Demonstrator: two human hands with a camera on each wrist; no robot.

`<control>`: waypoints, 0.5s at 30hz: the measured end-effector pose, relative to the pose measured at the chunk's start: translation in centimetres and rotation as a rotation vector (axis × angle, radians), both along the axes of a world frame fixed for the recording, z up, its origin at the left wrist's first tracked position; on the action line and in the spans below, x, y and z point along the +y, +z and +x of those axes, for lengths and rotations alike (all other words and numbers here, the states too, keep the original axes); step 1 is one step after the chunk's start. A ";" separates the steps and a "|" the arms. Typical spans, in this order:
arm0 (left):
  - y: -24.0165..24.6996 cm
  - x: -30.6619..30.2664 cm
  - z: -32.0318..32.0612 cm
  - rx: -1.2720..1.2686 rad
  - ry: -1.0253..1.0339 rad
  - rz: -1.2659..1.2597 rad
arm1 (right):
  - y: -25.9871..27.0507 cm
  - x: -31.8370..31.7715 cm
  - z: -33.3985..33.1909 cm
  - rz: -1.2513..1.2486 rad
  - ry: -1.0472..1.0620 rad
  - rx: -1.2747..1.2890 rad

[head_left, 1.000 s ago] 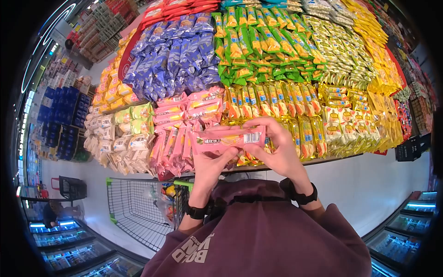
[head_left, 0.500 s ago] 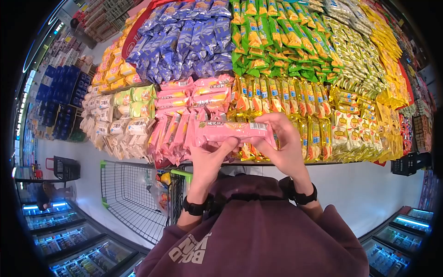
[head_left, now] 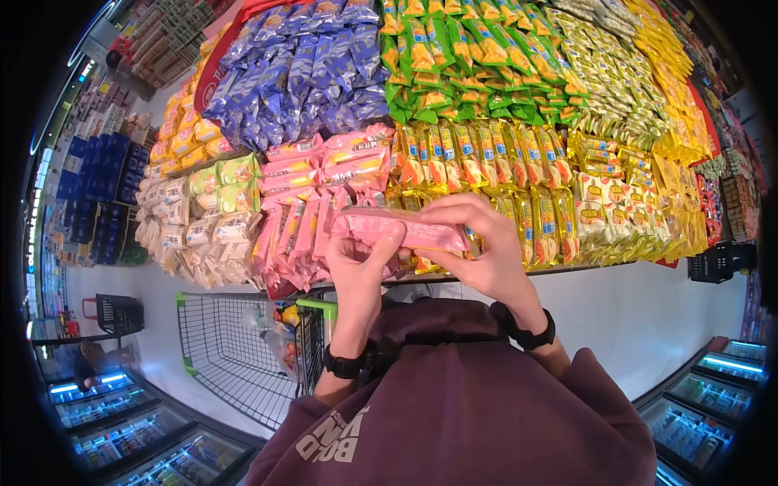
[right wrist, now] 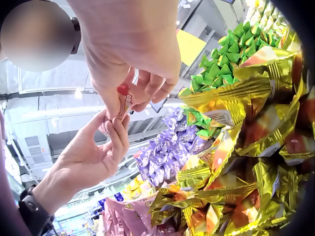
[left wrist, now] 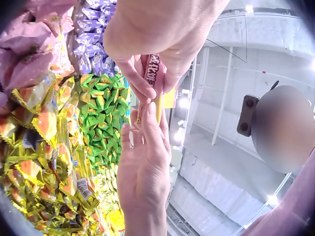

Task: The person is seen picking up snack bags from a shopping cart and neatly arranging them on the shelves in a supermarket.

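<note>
A pink packet of wafer biscuits (head_left: 425, 234) is held lengthwise between both hands, above the front of the snack display. My left hand (head_left: 355, 271) grips its left end, thumb across the near face. At the other end my right hand (head_left: 490, 251) pinches it, fingers over the top edge and thumb below. A plainer pink side with fine print faces the head camera. Large lettering shows on the packet (left wrist: 153, 73) in the left wrist view. Behind the hands lie matching pink packets (head_left: 292, 227) and gold-wrapped snacks (head_left: 478, 154).
Blue packets (head_left: 300, 73) and green packets (head_left: 454, 57) are heaped farther back. White packets (head_left: 203, 231) lie at the left. A wire shopping cart (head_left: 235, 348) with a green handle stands at the lower left, with some bagged goods inside. A black basket (head_left: 117, 313) sits on the floor.
Both hands have rolled the wafer packet, so its large printed front has turned out of the head view and a plainer side shows. The head view has shifted slightly.
</note>
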State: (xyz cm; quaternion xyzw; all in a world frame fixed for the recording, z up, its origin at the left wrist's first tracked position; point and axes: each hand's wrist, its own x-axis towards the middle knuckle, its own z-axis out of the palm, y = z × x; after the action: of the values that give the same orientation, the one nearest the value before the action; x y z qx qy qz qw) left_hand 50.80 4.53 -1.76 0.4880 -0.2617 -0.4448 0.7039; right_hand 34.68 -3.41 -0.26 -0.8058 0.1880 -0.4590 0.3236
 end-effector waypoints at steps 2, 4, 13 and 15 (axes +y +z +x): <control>0.5 0.0 -0.3 0.000 0.005 -0.051 | -0.2 0.1 -0.1 0.014 0.007 -0.014; 0.5 0.2 -0.4 0.001 -0.005 -0.070 | -0.2 0.7 0.0 0.140 -0.030 -0.043; 0.1 0.3 -0.6 0.021 0.063 -0.028 | -0.6 0.9 0.1 0.426 0.007 -0.182; 0.3 0.0 -0.9 0.044 0.091 -0.067 | -0.6 0.6 0.1 0.315 0.032 -0.184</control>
State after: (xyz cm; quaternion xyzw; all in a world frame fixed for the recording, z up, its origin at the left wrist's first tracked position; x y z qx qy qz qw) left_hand 49.89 4.48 -1.49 0.4657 -0.2386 -0.4137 0.7451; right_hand 34.82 -2.80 -0.89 -0.7026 0.2143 -0.4902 0.4691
